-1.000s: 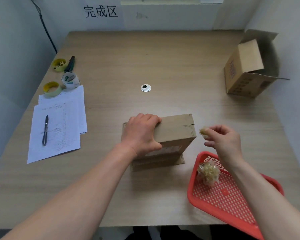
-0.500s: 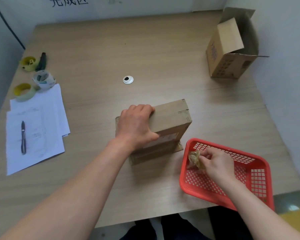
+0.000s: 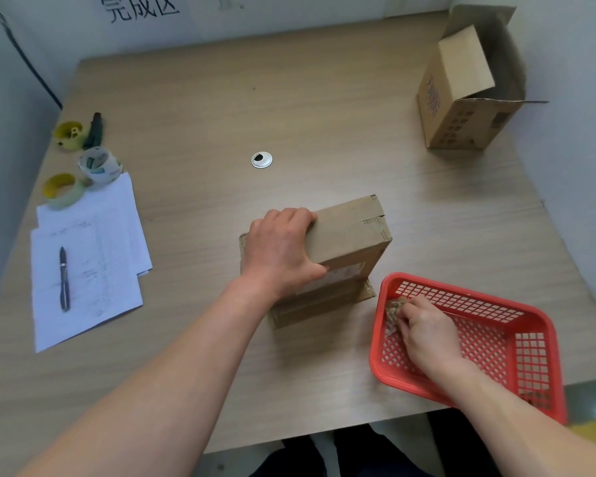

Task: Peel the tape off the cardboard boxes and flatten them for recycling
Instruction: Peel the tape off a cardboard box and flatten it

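Note:
A flat brown cardboard box (image 3: 350, 235) stands on its edge in the middle of the table, with scraps of tape near its right end. My left hand (image 3: 283, 251) grips its top left corner, thumb on the near face. My right hand (image 3: 424, 335) is down inside the red plastic basket (image 3: 530, 352) at the front right, fingers curled round a crumpled wad of peeled tape (image 3: 393, 309) by the basket's left wall. A second cardboard box (image 3: 461, 98), open with flaps up, sits at the far right.
Tape rolls (image 3: 98, 165) and a yellow roll (image 3: 61, 191) lie at the left edge, next to white papers (image 3: 93, 256) with a black pen (image 3: 63, 278). A metal grommet (image 3: 261, 159) is set in the table centre. Walls close in left, right and behind.
My right hand went from beside the box, pinching a bit of tape, down into the red basket, where it now holds the tape wad. The view tilted down and right. My left hand stayed.

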Available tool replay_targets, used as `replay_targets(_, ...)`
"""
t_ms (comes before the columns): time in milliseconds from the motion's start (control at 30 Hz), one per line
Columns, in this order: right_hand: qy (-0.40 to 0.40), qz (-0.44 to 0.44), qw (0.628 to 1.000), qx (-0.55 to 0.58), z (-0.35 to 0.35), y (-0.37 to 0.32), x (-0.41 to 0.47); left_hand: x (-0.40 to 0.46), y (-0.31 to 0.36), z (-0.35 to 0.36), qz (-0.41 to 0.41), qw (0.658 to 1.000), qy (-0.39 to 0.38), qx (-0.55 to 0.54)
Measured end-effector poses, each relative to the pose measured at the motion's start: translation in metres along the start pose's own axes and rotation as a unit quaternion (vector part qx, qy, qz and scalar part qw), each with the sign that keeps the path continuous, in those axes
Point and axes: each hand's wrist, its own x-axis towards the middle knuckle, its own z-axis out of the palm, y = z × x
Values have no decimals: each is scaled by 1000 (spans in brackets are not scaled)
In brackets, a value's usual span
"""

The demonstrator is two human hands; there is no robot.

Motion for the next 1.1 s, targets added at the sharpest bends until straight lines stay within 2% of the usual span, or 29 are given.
replay_targets(267, -28, 9, 995, -96, -23, -14, -9, 2, -1, 0, -1, 1000, 4, 3)
replay_targets(400, -64, 80, 994, -23, -31, -12, -4, 1, -1, 0, -1, 1000, 6, 3)
replay_targets(600, 9, 89, 995, 35, -35, -7, 0, 0, -1, -1, -1, 1000, 0, 2)
replay_targets(767, 6, 106, 994, 36, -38, -9, -1, -1, -1, -3, 0, 1000, -4, 4)
replay_targets(867, 75, 89, 993, 19, -51, -22, 3, 0, -1, -4, 6, 1000, -5, 6)
replay_targets(967, 142, 80, 976, 148, -70, -48, 21, -1, -2, -8, 28, 999, -6, 23)
replay_targets(1100, 114, 91, 927, 347, -88, -86, 57, -8, -5, -22, 24, 998, 23, 45)
